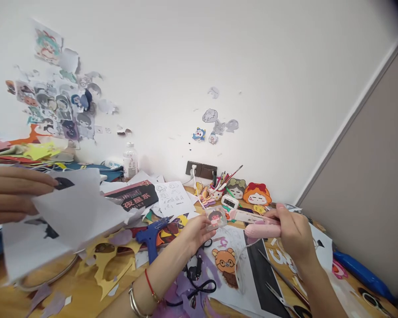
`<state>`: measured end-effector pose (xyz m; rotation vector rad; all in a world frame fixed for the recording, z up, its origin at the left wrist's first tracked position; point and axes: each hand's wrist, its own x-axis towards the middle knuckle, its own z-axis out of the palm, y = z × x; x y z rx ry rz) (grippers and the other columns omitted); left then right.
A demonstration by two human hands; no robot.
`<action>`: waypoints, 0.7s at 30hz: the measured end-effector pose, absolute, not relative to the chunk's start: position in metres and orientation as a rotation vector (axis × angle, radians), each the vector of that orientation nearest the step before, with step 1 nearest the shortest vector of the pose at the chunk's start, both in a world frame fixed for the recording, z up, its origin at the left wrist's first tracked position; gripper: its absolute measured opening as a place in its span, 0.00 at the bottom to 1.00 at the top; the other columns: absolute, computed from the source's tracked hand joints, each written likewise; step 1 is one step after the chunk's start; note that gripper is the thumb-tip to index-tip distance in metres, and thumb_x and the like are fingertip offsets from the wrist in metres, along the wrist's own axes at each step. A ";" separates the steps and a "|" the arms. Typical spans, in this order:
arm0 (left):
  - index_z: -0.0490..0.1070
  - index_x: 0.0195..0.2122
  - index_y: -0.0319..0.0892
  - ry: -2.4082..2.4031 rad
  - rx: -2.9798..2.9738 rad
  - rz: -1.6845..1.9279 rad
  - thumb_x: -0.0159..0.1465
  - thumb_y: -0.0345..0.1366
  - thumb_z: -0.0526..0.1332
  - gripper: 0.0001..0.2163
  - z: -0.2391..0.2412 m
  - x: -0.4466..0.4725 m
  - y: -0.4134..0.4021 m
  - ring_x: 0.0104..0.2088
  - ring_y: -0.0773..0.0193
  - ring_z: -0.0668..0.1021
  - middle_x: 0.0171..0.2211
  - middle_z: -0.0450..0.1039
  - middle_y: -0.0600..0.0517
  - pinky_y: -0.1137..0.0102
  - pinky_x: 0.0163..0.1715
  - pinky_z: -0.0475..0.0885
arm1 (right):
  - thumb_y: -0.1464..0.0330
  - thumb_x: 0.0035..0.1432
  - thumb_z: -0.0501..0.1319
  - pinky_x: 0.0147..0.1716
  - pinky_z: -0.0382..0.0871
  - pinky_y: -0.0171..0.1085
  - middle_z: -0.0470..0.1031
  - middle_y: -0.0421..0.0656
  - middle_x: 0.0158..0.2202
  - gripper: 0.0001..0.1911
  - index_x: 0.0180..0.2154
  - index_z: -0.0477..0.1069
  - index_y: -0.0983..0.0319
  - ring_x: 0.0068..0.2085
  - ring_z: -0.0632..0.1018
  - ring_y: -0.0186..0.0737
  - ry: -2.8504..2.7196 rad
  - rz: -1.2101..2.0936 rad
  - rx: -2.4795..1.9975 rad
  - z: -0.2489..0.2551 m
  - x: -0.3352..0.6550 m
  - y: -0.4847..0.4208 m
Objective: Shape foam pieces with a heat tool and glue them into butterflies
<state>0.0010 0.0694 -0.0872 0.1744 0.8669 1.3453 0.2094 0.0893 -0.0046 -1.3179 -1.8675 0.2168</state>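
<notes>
Bench (0, 300): left hand (197, 232), six o'clock, pinching cartoon-figure piece (215, 217); right hand (293, 234), four o'clock, gripping pink tool (262, 229); steadiness advisable.

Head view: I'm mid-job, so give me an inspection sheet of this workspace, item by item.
Surface: wooden table, largely covered.
Things in hand: clear case with a small figure; pink device.
Clutter: yellow scraps, purple scraps, blue glue gun, scissors.
Hands: left hand holds the case; right hand grips the pink device.
Cables: white cord plugged into the wall socket; black cord among purple scraps.
Surroundings: white wall with drawings; another person's hand holding paper, far left.
</notes>
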 end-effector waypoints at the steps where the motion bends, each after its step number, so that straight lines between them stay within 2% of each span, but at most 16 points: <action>1: 0.66 0.44 0.37 0.891 0.181 1.325 0.63 0.36 0.58 0.10 -0.087 0.002 0.069 0.32 0.68 0.74 0.38 0.70 0.50 0.71 0.28 0.73 | 0.56 0.61 0.41 0.31 0.59 0.37 0.75 0.41 0.21 0.31 0.17 0.71 0.58 0.28 0.72 0.41 -1.857 0.221 -1.316 -0.004 0.210 0.089; 7: 0.67 0.43 0.37 0.933 0.160 1.344 0.63 0.37 0.57 0.10 -0.086 0.002 0.069 0.30 0.68 0.74 0.37 0.70 0.50 0.71 0.27 0.72 | 0.56 0.61 0.40 0.30 0.58 0.37 0.74 0.41 0.20 0.31 0.17 0.71 0.58 0.26 0.71 0.40 -1.853 0.213 -1.321 -0.001 0.210 0.089; 11: 0.65 0.46 0.38 0.884 0.149 1.603 0.64 0.39 0.56 0.12 -0.082 -0.007 0.069 0.34 0.66 0.75 0.40 0.70 0.49 0.68 0.31 0.74 | 0.57 0.60 0.40 0.31 0.58 0.37 0.75 0.42 0.21 0.31 0.18 0.72 0.59 0.27 0.72 0.40 -1.887 0.177 -1.299 0.001 0.210 0.085; 14: 0.66 0.46 0.37 0.814 0.212 1.579 0.65 0.42 0.54 0.14 -0.078 -0.012 0.064 0.36 0.65 0.75 0.42 0.70 0.48 0.67 0.33 0.74 | 0.57 0.60 0.40 0.30 0.58 0.37 0.75 0.42 0.21 0.31 0.17 0.72 0.59 0.26 0.72 0.39 -1.888 0.163 -1.271 0.003 0.207 0.082; 18: 0.68 0.41 0.36 0.749 0.412 1.368 0.65 0.46 0.52 0.16 -0.071 -0.005 0.057 0.29 0.68 0.75 0.34 0.72 0.50 0.69 0.29 0.72 | 0.57 0.60 0.40 0.29 0.57 0.37 0.74 0.41 0.20 0.30 0.17 0.71 0.59 0.26 0.72 0.40 -1.908 0.175 -1.272 0.000 0.201 0.081; 21: 0.68 0.37 0.37 0.742 0.609 1.377 0.65 0.48 0.50 0.18 -0.066 0.006 0.053 0.22 0.71 0.71 0.26 0.69 0.54 0.72 0.24 0.69 | 0.57 0.60 0.39 0.30 0.56 0.37 0.73 0.41 0.19 0.31 0.15 0.68 0.59 0.25 0.71 0.39 -1.892 0.146 -1.282 -0.002 0.198 0.081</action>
